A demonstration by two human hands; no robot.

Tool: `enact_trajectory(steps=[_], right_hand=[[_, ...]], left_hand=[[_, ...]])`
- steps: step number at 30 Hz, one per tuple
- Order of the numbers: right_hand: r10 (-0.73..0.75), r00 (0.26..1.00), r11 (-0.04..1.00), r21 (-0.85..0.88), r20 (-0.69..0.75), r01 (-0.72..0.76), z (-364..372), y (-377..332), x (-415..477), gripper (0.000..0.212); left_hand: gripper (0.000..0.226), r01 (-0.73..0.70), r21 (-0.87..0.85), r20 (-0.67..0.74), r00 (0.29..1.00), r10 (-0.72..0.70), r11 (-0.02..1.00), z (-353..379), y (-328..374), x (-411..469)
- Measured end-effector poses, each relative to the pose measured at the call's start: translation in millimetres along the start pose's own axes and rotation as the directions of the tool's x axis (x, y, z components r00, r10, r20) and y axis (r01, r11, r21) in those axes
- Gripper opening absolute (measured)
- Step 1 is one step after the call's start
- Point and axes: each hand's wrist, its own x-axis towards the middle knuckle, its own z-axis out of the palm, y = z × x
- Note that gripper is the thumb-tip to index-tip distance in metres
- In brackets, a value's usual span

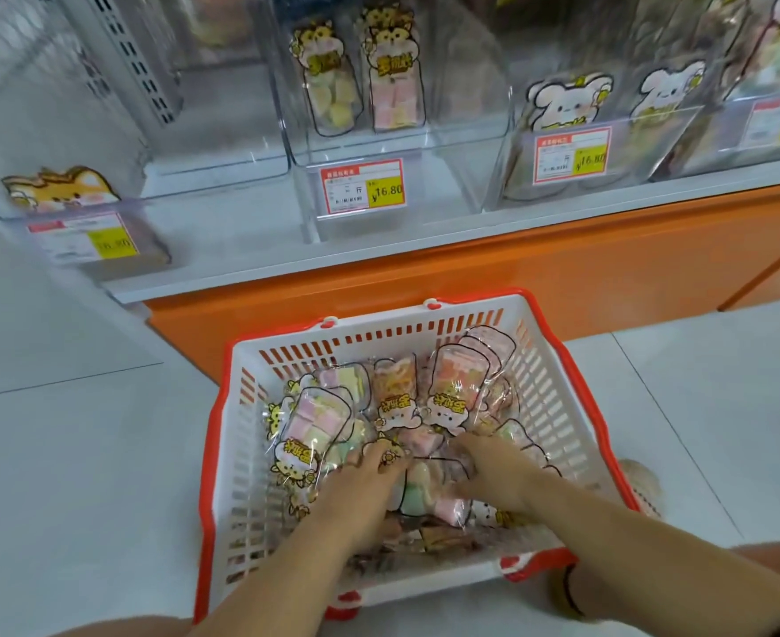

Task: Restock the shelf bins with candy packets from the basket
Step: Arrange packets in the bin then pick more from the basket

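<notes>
Left hand (pixel 370 480), right hand (pixel 494 475), on candy packets (pixel 314 425)

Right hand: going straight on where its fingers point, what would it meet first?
The right hand would likely meet the clear packet of pink candy in the white-and-red plastic basket; it may already touch.

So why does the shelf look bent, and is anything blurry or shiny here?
Head view: the wide lens bows the shelf edge; head view: the left hand and right hand in the basket look slightly smeared, and the far-left bin is soft; head view: the packets show small glints on their wrappers, under even light.
</notes>
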Motion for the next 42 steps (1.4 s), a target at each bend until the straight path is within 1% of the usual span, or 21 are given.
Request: enact_trajectory(steps=[2,5,7,8,11,13,15,16,17,18,19,21,23,25,26,28,30,33,35,38,42], right_hand=[[-0.016,1.000,1.000,-0.008,-0.005,0.016,-0.7,-4.3,0.5,0.017],[-0.036,0.999,0.997,0.068,-0.030,0.038,-7.4,-7.8,-3.9,0.030],[-0.036,0.998,0.976,0.211,-0.051,0.046,-19.7,-10.3,-9.4,0.030],[-0.030,0.997,0.960,0.276,-0.073,0.049,-26.4,-11.1,-12.0,0.028],[0.023,0.983,0.859,0.507,-0.185,0.075,-45.4,-16.3,-22.3,0.023],[0.086,0.961,0.739,0.664,-0.263,0.116,-54.1,-24.7,-30.1,0.018],[0.127,0.942,0.607,0.775,-0.312,0.175,-59.4,-42.7,-38.5,0.013],[0.136,0.937,0.545,0.814,-0.321,0.200,-59.9,-54.1,-41.5,0.012],[0.122,0.938,0.494,0.840,-0.324,0.226,-58.2,-64.3,-41.8,0.012],[0.095,0.946,0.450,0.861,-0.310,0.237,-55.9,-74.1,-41.2,0.011],[0.062,0.956,0.416,0.878,-0.285,0.235,-53.8,-81.9,-39.9,0.008],[0.012,0.973,0.367,0.906,-0.230,0.210,-52.5,-91.6,-34.7,0.011],[0.007,0.980,0.407,0.896,-0.199,0.179,-53.6,-96.9,-25.9,0.020],[0.031,0.981,0.532,0.834,-0.191,0.145,-54.6,-102.1,-14.7,0.018],[0.028,0.980,0.640,0.757,-0.196,0.133,-54.2,-105.7,-7.3,0.017],[-0.067,0.975,0.885,0.439,-0.214,0.157,-52.7,-113.8,12.3,0.020],[-0.184,0.966,0.968,0.136,-0.181,0.210,-51.0,-126.4,32.7,0.031],[-0.245,0.964,0.965,-0.121,-0.098,0.233,-44.8,-147.8,65.6,0.049],[-0.253,0.965,0.959,-0.151,-0.069,0.240,-38.7,-159.3,86.8,0.061],[-0.189,0.981,0.982,-0.004,-0.042,0.189,-26.9,-168.1,109.5,0.077],[-0.161,0.983,0.986,-0.043,-0.088,0.158,-17.7,-171.9,120.2,0.083]], left_hand=[[0.095,-0.003,-0.030,-0.005,1.000,0.002,1.000,2.6,-1.3,1.6],[0.095,-0.003,-0.137,-0.057,0.998,-0.005,0.991,2.7,-0.7,1.0],[0.087,0.029,-0.352,-0.075,0.995,-0.059,0.936,-4.3,1.6,3.6],[0.083,0.051,-0.481,-0.065,0.994,-0.093,0.875,-9.6,3.0,6.1],[0.077,0.098,-0.825,-0.057,0.965,-0.256,0.556,-31.3,8.0,12.4],[0.074,0.147,-0.963,0.048,0.919,-0.392,0.225,-51.3,14.0,8.4],[0.057,0.148,-0.970,0.211,0.906,-0.366,-0.193,-66.9,17.6,2.8],[0.047,0.130,-0.925,0.252,0.915,-0.317,-0.358,-73.1,17.8,0.0],[0.039,0.091,-0.883,0.243,0.928,-0.281,-0.460,-80.0,17.7,-3.7],[0.035,0.032,-0.867,0.203,0.934,-0.294,-0.498,-83.6,15.3,-6.3],[0.031,-0.028,-0.863,0.166,0.927,-0.336,-0.504,-85.7,10.2,-7.9],[0.028,-0.132,-0.883,0.104,0.882,-0.460,-0.451,-90.5,-6.2,-14.2],[0.030,-0.168,-0.943,0.035,0.808,-0.588,-0.287,-92.8,-29.7,-24.6],[0.041,-0.094,-0.995,-0.042,0.687,-0.725,-0.032,-90.5,-55.0,-36.6],[0.046,-0.058,-0.996,-0.088,0.630,-0.771,0.067,-87.3,-67.6,-41.9],[0.039,-0.078,-0.985,-0.171,0.555,-0.814,0.154,-83.7,-85.8,-51.9],[0.025,-0.066,-0.984,-0.176,0.533,-0.828,0.167,-80.9,-94.0,-57.9],[0.017,-0.070,-0.984,-0.173,0.559,-0.811,0.162,-77.4,-98.3,-62.0],[0.017,-0.106,-0.983,-0.186,0.575,-0.796,0.153,-77.3,-101.7,-62.1],[0.021,-0.160,-0.980,-0.190,0.584,-0.789,0.118,-77.9,-109.3,-62.1],[0.024,-0.145,-0.985,-0.166,0.607,-0.777,0.098,-73.8,-119.6,-63.9]])
